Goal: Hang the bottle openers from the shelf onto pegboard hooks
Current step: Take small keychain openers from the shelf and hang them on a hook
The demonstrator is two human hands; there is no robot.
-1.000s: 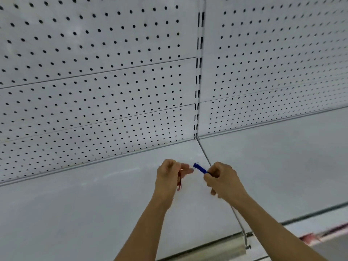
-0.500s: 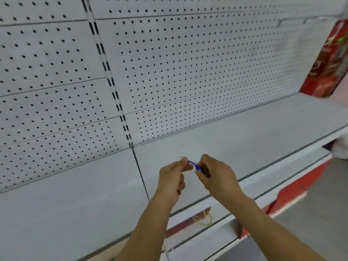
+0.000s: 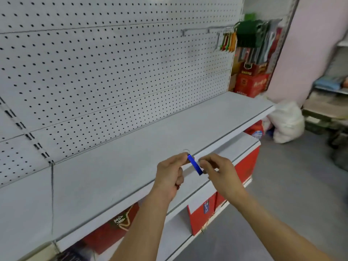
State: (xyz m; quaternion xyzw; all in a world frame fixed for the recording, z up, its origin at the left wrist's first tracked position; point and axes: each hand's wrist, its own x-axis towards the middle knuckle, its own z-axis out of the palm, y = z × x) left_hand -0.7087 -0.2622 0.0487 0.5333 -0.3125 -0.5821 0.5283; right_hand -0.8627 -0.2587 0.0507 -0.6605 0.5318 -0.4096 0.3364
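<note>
A long white shelf [image 3: 131, 147] ran along the foot of a white pegboard [image 3: 113, 72], and everything else lay around that shelf. Past its far end stood red boxes [image 3: 251, 83], with green and dark packets [image 3: 252, 34] hanging above them. On the pegboard above that far end, a hook [image 3: 195, 31] carried a cluster of colourful openers [image 3: 228, 41] (blurred, so their count could not be told). Beneath the shelf sat more red boxes [image 3: 243, 166]; beyond its end a white sack [image 3: 286, 121] lay on the grey floor [image 3: 282, 185].

Over the shelf's front edge, both hands met on a blue bottle opener [image 3: 194, 164]. The left hand [image 3: 172, 172] pinched its upper end, where a thin key ring [image 3: 186, 151] stood up; its lower fingers were curled round something reddish, barely visible. The right hand [image 3: 219, 169] held the opener's lower end between fingertips.
</note>
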